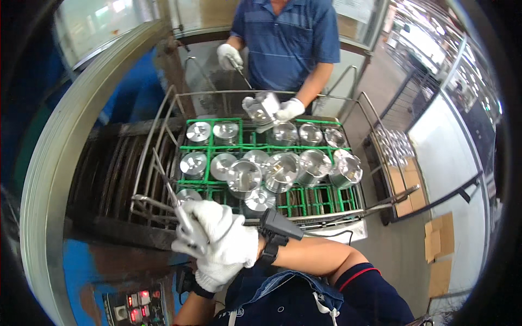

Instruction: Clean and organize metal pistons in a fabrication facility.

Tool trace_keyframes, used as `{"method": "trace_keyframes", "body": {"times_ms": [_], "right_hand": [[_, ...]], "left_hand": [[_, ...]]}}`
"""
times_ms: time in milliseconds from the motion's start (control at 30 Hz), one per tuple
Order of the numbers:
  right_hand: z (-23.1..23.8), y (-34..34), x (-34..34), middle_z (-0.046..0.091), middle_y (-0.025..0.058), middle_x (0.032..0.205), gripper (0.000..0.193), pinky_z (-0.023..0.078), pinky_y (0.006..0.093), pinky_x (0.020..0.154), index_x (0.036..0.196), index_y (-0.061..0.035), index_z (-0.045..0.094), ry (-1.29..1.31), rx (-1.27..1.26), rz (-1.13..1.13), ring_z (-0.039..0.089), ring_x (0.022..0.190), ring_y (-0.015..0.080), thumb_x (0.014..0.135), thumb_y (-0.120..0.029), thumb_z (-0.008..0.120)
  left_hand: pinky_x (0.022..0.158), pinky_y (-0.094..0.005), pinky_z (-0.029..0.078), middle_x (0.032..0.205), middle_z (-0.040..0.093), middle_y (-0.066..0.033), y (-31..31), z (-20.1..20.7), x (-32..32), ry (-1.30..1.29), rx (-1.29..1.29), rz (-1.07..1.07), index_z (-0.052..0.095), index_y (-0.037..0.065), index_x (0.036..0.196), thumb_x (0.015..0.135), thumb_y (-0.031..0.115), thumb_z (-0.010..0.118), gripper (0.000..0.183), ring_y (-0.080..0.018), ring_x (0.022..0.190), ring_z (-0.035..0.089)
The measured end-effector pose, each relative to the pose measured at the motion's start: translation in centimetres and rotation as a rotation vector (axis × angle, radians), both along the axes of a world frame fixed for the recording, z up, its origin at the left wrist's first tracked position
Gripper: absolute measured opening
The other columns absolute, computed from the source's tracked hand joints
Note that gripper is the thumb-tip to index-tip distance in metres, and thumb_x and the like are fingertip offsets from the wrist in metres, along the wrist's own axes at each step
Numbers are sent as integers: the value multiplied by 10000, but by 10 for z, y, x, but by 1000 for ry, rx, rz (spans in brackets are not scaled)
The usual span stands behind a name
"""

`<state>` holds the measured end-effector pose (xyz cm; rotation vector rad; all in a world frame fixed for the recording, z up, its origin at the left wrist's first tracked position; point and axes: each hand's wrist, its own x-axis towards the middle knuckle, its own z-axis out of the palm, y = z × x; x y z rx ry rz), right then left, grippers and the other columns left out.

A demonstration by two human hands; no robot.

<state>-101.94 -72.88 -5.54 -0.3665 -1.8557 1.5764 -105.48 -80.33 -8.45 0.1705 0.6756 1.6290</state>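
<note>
My white-gloved hands overlap at the near left corner of a wire basket (142,198). My right hand (217,218) is closed round a silver tool (169,191) with a long thin tip, like an air blow gun, pointing up and left. Pressed against it from below is my left hand (216,269); its fingers are largely hidden, and I cannot tell what they hold. Beyond my hands, several shiny metal pistons (244,177) stand in the basket between green dividers (247,146). Some sit higher than others and tilt.
Across the basket a person in a blue shirt (285,46) holds a piston (263,107) in one gloved hand and a thin tool in the other. A trolley with metal parts (392,145) stands right. Lit buttons (138,305) are low left; a metal frame (65,146) curves up the left.
</note>
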Motion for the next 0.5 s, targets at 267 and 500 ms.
{"method": "trace_keyframes", "body": {"times_ms": [267, 500], "right_hand": [[7, 40, 31, 625, 141, 879, 768, 498, 426, 700, 1210, -40, 566, -21, 898, -93, 612, 820, 340, 588, -410, 824], [-69, 122, 172, 677, 188, 937, 643, 538, 397, 690, 1082, -86, 645, -1400, 670, 272, 673, 762, 315, 765, -646, 640]], "left_hand": [[870, -320, 491, 990, 657, -84, -47, -60, -43, 1182, -137, 200, 561, 0, 1163, 803, 29, 676, 380, -190, 998, 609], [791, -328, 518, 793, 644, -100, -115, 35, -41, 1119, -232, 1016, 489, -30, 1086, 778, -65, 607, 332, -208, 749, 643]]}}
